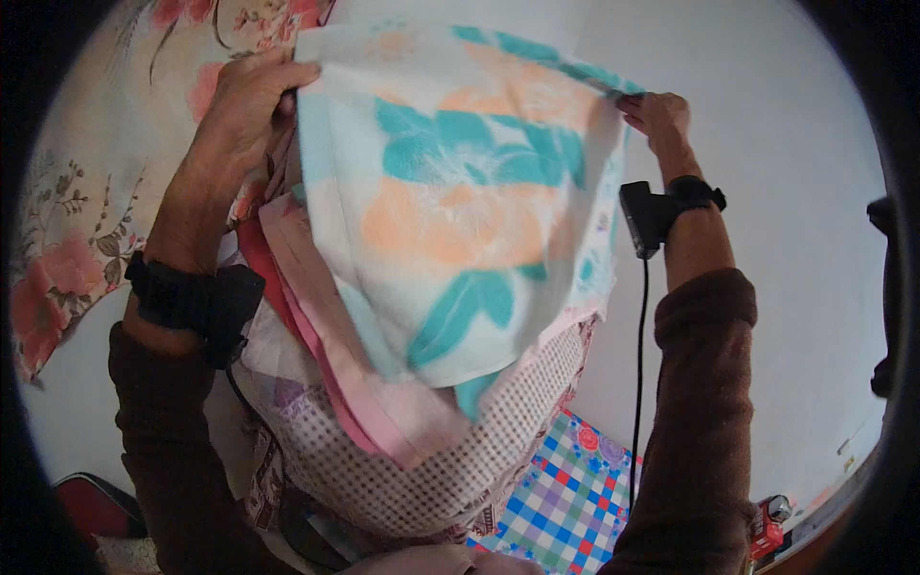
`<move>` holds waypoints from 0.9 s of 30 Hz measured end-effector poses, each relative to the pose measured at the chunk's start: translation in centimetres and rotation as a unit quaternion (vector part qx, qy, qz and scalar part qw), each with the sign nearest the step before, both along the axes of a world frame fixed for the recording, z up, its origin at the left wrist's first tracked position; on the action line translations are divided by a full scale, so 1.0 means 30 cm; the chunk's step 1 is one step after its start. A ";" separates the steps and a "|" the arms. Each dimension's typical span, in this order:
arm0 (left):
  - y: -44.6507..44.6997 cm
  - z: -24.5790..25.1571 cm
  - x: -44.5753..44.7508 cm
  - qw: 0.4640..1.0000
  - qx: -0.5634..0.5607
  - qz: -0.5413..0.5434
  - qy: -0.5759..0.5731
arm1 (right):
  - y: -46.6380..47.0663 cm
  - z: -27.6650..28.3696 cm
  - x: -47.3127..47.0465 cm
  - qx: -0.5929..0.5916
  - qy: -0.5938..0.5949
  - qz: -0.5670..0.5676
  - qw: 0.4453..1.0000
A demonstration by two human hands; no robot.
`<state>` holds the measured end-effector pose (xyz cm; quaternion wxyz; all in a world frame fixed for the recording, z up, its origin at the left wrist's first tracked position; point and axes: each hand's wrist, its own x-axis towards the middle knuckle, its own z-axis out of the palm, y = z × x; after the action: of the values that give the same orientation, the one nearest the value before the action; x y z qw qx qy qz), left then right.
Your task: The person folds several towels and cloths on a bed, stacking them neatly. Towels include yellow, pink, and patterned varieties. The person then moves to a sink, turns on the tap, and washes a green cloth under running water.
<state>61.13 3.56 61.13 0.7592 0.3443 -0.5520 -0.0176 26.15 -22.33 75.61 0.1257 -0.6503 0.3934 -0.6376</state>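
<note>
A white cloth (460, 223) with teal and peach flower print, towel-like, hangs spread between both hands. My left hand (251, 100) pinches its upper left corner between thumb and fingers. At the upper right corner, my right hand (661, 118) grips the cloth's edge. Below the cloth lies a pink folded fabric (388, 424), partly covered by it. Under that is a checked, dotted cloth (345, 467) with a patterned border, on top of a pile whose lower layers are mostly hidden. Each wrist wears a black strap with a small device and cable.
Flower-printed fabric (108, 180) spreads along the left side. A pale wall (790, 302) rises close on the right. A blue, red and white checked sheet (568, 489) shows at the bottom. A small red object (767, 535) stands at lower right, and a dark red item (93, 507) at lower left.
</note>
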 end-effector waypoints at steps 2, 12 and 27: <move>-0.063 -0.094 0.102 0.992 0.108 0.056 0.032 | -0.080 -0.090 0.112 -0.203 0.511 -0.193 0.813; 0.065 -0.338 -0.028 0.892 0.020 0.239 -0.382 | -0.014 -0.535 0.033 -0.060 0.487 0.247 0.835; 0.222 -0.622 -0.440 0.872 -0.036 0.198 -0.445 | 1.427 -2.126 -1.104 0.535 0.449 0.108 0.708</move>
<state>47.91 10.21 42.46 0.4324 0.3904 -0.7521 0.3082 -6.96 20.47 11.84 0.3288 -0.7216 0.6058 0.0647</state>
